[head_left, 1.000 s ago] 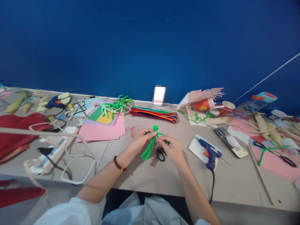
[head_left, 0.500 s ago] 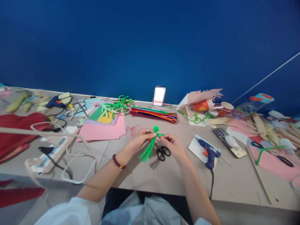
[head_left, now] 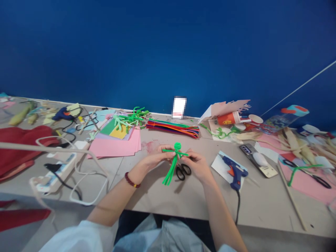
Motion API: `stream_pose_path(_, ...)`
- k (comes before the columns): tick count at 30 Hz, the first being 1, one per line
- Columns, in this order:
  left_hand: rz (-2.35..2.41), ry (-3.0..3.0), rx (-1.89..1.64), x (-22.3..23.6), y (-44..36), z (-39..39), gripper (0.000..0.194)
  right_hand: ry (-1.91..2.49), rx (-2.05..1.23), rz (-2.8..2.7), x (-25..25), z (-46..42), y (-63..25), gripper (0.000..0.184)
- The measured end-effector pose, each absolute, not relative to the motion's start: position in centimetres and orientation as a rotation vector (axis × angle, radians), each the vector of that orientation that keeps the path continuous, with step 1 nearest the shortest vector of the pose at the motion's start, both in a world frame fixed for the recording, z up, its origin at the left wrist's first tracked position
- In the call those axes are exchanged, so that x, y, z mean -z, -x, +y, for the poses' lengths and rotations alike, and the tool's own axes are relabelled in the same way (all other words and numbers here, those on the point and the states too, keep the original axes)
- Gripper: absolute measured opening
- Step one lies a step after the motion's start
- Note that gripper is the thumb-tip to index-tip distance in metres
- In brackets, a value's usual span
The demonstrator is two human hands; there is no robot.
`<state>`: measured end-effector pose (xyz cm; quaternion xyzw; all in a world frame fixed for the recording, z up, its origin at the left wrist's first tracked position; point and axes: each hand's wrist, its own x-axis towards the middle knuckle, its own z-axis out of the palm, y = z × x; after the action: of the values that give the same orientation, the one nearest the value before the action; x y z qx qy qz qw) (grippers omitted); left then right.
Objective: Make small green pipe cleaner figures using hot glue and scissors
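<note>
Both my hands hold a green pipe-cleaner figure (head_left: 173, 164) above the table, with a round coiled head, a crosswise arm piece and long legs hanging down. My left hand (head_left: 157, 158) pinches it from the left at the arm piece. My right hand (head_left: 197, 166) grips the right end of the arm piece. Black-handled scissors (head_left: 183, 172) lie on the table just below my right hand, beside the figure's legs. Part of the figure's middle is hidden by my fingers.
A blue glue gun (head_left: 234, 170) lies on a card to the right, its cord running over the table's front edge. Pink paper sheets (head_left: 112, 147) and a bundle of multicoloured pipe cleaners (head_left: 172, 128) lie ahead. A power strip (head_left: 59, 171) and white cables lie left.
The figure now hangs more upright, its legs straighter and less tilted to the left. My hands have shifted slightly, and the right hand sits a little further right.
</note>
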<state>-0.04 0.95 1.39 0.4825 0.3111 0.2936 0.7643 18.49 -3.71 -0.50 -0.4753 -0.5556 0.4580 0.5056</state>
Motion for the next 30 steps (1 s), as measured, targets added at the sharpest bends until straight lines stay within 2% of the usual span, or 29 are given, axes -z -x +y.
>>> stream_pose_path(7,0.766,-1.215,-0.738,-1.6,-0.1,1.0,0.027,1.29,-1.03,-1.39,0.3,-3.5,-18.4,0.022)
stream_pose_path(13,0.856,-1.381,-0.831,-1.0,-0.4,1.1,0.025,1.324,-1.04,-1.406,0.8,-3.5,-18.6,0.021)
stream_pose_path(24,0.684,-1.506,-0.56,-1.9,-0.4,0.1,0.026,1.286,-0.936,-1.458,1.3,-3.2,-18.9,0.012)
stream_pose_path(30,0.814,-1.636,-0.579,-0.9,-0.9,0.3,0.021,1.345,-0.868,-1.487,0.6,-3.4,-19.1,0.012)
